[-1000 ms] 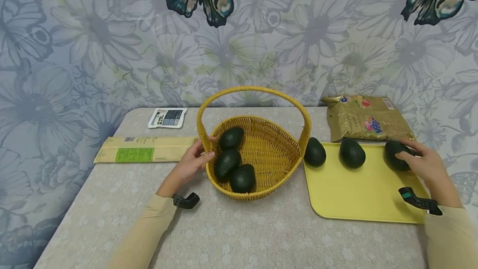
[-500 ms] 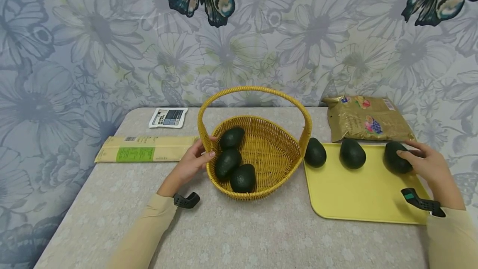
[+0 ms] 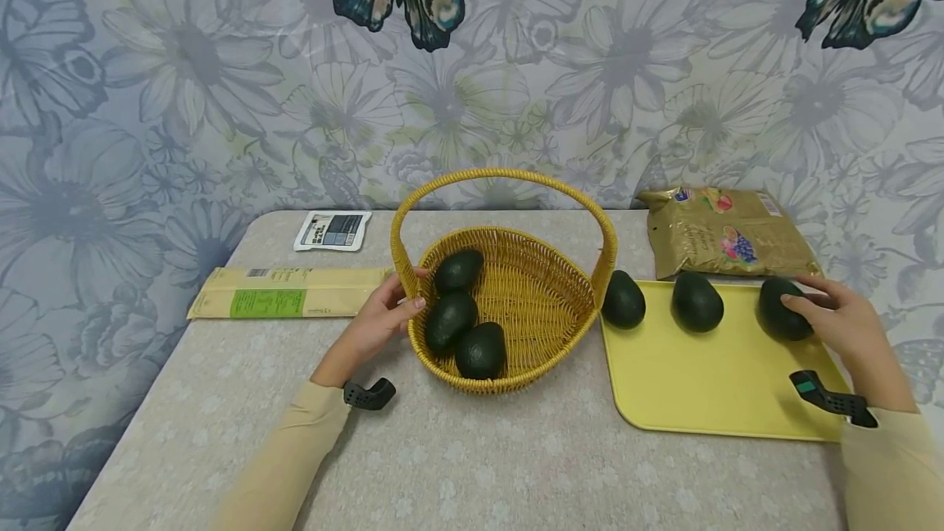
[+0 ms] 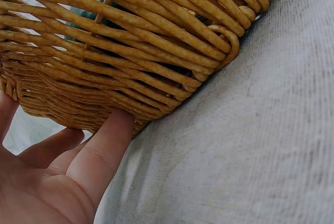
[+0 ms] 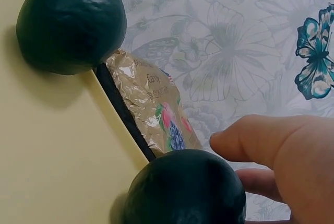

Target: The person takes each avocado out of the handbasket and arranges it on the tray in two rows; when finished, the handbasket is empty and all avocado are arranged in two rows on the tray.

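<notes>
A yellow wicker basket (image 3: 546,301) with a tall hoop handle stands mid-table, three dark green avocados (image 3: 451,323) lying along its left inside. At its left side my left hand (image 3: 379,319) grips the basket, thumb at the rim; in the left wrist view the fingers (image 4: 104,153) press on the outer weave. On a yellow tray (image 3: 708,388) to the right, three more avocados sit in a row along the back edge. My right hand (image 3: 844,326) holds the rightmost avocado (image 3: 780,310), thumb across its near side, other fingers partly hidden behind it.
A gold candy bag (image 3: 730,232) lies behind the tray. Left of the basket are a long cream packet with a green label (image 3: 265,304) and, farther back, a small white packet (image 3: 332,231). A patterned flower-and-butterfly backdrop (image 3: 472,105) rises behind the table.
Almost nothing differs. My right hand and its thumb have shifted very slightly at the rightmost avocado, while my left hand and the basket stay in place.
</notes>
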`<state>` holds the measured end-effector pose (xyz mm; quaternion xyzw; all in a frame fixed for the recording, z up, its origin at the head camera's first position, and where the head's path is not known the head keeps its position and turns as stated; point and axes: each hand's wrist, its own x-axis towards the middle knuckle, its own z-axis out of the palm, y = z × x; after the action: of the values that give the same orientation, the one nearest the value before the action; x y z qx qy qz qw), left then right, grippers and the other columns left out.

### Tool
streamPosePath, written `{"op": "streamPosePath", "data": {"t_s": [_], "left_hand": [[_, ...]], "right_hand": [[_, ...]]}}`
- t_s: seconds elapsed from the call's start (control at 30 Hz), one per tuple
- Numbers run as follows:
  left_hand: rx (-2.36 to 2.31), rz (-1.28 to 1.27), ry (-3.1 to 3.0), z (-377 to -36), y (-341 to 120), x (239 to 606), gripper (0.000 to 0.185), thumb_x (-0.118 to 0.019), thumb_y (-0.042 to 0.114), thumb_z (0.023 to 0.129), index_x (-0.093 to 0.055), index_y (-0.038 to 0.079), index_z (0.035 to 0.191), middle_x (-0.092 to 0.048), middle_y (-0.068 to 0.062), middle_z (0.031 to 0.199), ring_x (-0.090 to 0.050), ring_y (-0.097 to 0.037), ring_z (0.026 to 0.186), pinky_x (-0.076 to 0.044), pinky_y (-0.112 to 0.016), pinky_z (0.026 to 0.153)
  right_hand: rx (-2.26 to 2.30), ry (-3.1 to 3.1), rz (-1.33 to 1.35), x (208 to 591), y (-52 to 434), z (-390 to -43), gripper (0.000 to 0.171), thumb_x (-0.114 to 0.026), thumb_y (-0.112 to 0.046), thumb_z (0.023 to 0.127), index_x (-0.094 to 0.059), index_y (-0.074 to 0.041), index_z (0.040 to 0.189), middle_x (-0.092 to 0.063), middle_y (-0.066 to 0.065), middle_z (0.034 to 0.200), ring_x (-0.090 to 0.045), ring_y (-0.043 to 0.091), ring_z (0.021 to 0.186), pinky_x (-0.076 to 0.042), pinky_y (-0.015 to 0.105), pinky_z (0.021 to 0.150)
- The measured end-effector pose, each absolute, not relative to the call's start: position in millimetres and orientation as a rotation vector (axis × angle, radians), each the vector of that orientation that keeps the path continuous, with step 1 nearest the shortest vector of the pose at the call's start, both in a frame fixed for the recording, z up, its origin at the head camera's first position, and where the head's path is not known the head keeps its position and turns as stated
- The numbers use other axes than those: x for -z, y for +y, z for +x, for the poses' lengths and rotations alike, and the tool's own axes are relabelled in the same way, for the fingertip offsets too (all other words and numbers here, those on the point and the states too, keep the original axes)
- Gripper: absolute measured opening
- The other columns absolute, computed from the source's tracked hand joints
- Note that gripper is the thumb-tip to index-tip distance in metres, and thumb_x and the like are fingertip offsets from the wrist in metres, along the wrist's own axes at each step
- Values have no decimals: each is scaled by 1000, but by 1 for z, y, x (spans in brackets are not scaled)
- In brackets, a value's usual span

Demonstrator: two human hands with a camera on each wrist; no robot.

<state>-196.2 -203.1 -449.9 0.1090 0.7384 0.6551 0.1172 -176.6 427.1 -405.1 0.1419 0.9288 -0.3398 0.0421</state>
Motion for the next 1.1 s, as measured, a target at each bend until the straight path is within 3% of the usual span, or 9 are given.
{"op": "streamPosePath", "data": {"t_s": [0.47,0.77,0.87,1.0,1.07,1.1], "left_hand": [[-1916,324,2183,-197,-204,450,50,-56,11,104,-39,8,151,-45,-25,142,-51,-16,103,-49,-22,76],[-1910,312,2163,-195,-203,446,51,-55,11,104,-38,8,152,-43,-27,146,-52,-17,106,-50,-23,80],[-1913,304,2144,-194,-204,446,52,-55,11,105,-37,8,153,-40,-27,152,-52,-22,118,-53,-27,88],[-1913,300,2143,-194,-205,447,52,-55,13,105,-36,9,153,-39,-26,153,-51,-26,122,-53,-29,90],[-1916,311,2141,-194,-206,448,53,-56,14,105,-36,8,153,-40,-27,153,-51,-25,120,-52,-28,90],[-1915,317,2142,-194,-206,448,53,-56,14,105,-36,8,153,-40,-27,152,-52,-23,119,-52,-27,89]], "right_hand": [[1080,2863,566,402,425,-179,76,-43,-44,105,-18,2,160,-27,46,152,-32,65,134,-36,73,102],[1220,2902,713,392,415,-172,69,-45,-42,104,-25,-11,162,-28,32,161,-32,57,142,-33,68,110],[1275,2902,730,386,408,-169,66,-46,-43,104,-27,-19,163,-28,25,164,-29,52,146,-31,66,115],[1353,2913,647,379,394,-163,63,-48,-44,104,-29,-28,162,-33,6,166,-28,39,153,-27,64,119],[1347,2953,561,376,387,-160,62,-50,-44,104,-31,-29,161,-40,-7,161,-34,26,151,-30,57,120],[1344,2974,504,374,383,-159,62,-51,-44,104,-32,-28,161,-43,-13,157,-42,18,145,-36,47,119]]}}
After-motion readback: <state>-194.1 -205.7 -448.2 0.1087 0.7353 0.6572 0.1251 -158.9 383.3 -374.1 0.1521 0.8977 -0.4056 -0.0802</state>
